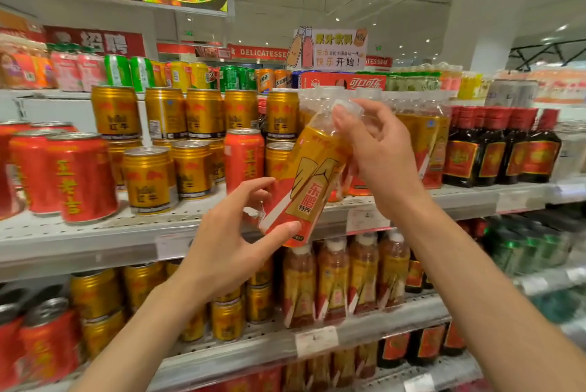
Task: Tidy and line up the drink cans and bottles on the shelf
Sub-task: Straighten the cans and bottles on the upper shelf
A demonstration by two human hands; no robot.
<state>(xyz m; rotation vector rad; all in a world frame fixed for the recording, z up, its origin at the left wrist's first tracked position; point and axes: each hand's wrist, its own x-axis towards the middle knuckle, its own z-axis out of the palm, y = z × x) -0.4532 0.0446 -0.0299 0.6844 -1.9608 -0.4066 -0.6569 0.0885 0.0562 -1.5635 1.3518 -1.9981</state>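
A yellow-and-red labelled drink bottle (309, 182) with a clear cap is tilted in front of the middle shelf (133, 226). My left hand (231, 233) grips its base from below. My right hand (377, 157) holds its neck and cap from the right. Behind it stand gold cans (149, 181) stacked in two layers, one red can (243, 158) among them, and more bottles of the same kind (421, 138) further right.
Large red cans (81, 176) fill the shelf's left end and dark bottles with red caps (494, 150) the right. The lower shelf (317, 341) carries gold cans, red cans and similar bottles. Packs of drinks line the top, under a hanging paper sign (328, 49).
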